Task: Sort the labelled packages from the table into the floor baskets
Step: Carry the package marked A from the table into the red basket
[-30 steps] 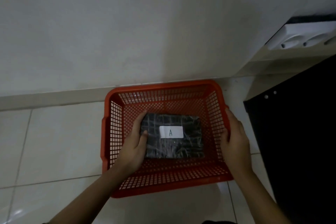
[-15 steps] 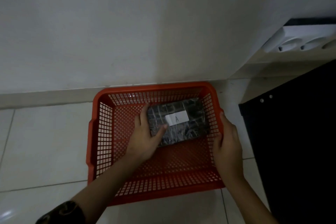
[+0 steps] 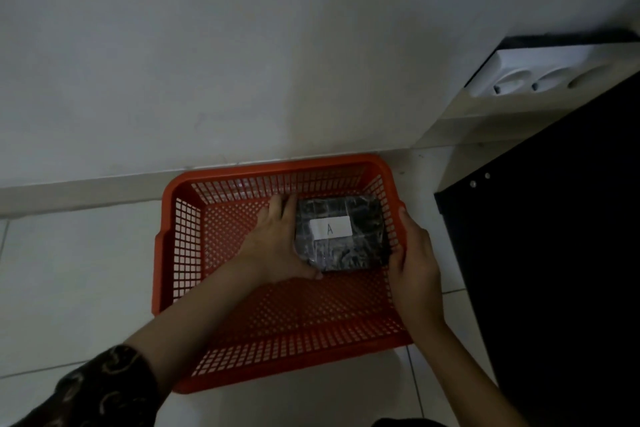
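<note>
Patterned dark cloth of a sleeve (image 3: 100, 388) fills the lower left of the frame. Further up, the left hand (image 3: 277, 246) lies open and flat against the left edge of the black-wrapped package (image 3: 341, 232), which sits in the upper right corner of the red basket (image 3: 162, 253). The right hand (image 3: 414, 263) curls over the basket's right rim. The placing step looks nearly done; next, both hands need only let go and fetch another package. The right fingertips are hidden inside the rim. Dim light blurs the wrapping; only the label (image 3: 330, 228) "A" reads clearly.
</note>
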Demonstrator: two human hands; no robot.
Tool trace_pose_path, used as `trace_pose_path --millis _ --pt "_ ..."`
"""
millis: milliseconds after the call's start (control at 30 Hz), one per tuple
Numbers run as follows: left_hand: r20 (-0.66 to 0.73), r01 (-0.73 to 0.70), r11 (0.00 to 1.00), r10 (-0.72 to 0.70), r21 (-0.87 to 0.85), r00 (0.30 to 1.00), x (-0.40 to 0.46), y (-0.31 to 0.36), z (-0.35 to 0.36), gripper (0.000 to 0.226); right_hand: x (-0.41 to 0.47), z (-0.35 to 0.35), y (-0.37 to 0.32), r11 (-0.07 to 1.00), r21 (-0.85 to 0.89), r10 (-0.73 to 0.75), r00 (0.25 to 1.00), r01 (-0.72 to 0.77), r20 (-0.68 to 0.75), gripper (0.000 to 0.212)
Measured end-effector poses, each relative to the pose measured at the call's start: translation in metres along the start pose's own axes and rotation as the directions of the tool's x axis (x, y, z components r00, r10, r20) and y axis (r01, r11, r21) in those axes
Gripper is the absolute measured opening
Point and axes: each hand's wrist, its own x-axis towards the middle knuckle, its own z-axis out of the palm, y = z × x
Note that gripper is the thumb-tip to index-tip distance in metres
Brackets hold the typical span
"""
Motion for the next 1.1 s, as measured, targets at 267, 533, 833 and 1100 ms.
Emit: trace_pose_path --millis 267,533,833,1100 --pt "0.260 -0.277 0.954 0.241 0.111 0.935 0.030 -0.011 -0.032 0.133 0.000 0.001 0.001 1.000 0.000 0.005 1.000 -0.005 -0.013 0.062" --pt "0.228 -0.525 0.803 0.476 0.282 0.850 0.057 0.001 -0.037 0.095 0.000 0.001 0.002 1.000 0.001 0.016 1.000 -0.016 -0.012 0.061" --pt "0.200 -0.354 0.891 0.306 0.283 0.931 0.009 0.002 0.002 0.128 0.000 0.002 0.003 1.000 -0.006 0.031 0.999 -0.031 -0.019 0.061" --pt "0.229 -0.360 0.890 0.302 0.281 0.925 0.029 0.001 -0.002 0.127 0.001 0.003 0.004 0.999 0.020 0.037 0.999 -0.036 -0.017 0.063"
